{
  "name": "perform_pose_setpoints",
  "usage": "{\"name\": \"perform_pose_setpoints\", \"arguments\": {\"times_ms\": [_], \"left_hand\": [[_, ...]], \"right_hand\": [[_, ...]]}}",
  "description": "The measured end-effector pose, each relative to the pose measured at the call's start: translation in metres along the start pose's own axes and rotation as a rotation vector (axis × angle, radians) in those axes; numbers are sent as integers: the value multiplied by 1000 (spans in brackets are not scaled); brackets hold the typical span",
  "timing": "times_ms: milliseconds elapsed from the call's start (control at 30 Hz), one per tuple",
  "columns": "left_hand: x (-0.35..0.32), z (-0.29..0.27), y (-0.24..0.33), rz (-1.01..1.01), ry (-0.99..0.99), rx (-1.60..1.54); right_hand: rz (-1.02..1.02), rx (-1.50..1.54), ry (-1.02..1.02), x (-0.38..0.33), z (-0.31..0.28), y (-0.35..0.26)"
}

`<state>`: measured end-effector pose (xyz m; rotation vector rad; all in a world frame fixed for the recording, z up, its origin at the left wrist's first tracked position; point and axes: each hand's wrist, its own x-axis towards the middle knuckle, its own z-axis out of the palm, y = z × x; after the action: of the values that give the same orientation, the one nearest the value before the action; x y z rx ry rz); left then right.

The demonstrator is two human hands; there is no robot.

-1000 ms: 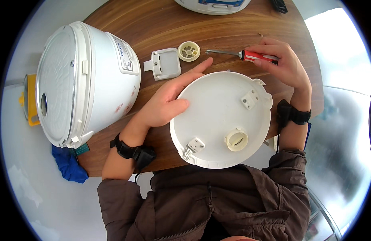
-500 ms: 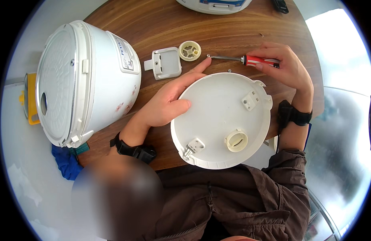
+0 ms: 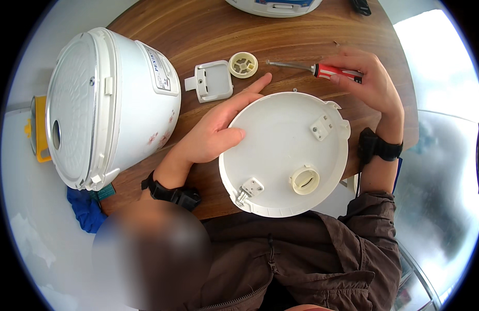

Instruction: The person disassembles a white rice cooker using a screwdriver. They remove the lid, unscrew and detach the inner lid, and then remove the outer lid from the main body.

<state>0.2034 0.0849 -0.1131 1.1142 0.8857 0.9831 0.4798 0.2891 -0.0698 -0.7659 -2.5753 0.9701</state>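
My left hand [image 3: 213, 127] grips a round white plastic lid [image 3: 281, 140] at its left rim. The thumb lies over the edge, the index finger stretches past the far rim, and the remaining fingers are hidden beneath. Inside the lid sit two small hinge pieces and a cream round socket [image 3: 305, 180]. In my right hand [image 3: 371, 78] is a screwdriver with a red and white handle [image 3: 337, 72], fingers wrapped round it. Its shaft points left, the tip just beyond my left index fingertip; whether a screw clings to it, I cannot tell. A tiny screw [image 3: 295, 89] lies beyond the lid.
A white rice cooker [image 3: 141, 98] lies on its side at the left. A white square frame [image 3: 215, 80] and a cream slotted cap [image 3: 243, 65] rest on the wooden table [image 3: 198, 31]. Another white appliance [image 3: 276, 7] stands at the far edge, with a black object [image 3: 361, 6] to its right.
The screwdriver tip has swung away from my left index fingertip, a little farther out over the table. My left hand and the lid have barely shifted.
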Motion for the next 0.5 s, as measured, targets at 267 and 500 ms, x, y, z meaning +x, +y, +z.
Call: {"name": "perform_pose_setpoints", "arguments": {"times_ms": [267, 500], "left_hand": [[3, 3, 3, 21, -5, -4], [3, 1, -3, 63, -47, -41]], "right_hand": [[-3, -9, -6, -2, -8, -3], [16, 115, 92, -7, -6, 5]]}}
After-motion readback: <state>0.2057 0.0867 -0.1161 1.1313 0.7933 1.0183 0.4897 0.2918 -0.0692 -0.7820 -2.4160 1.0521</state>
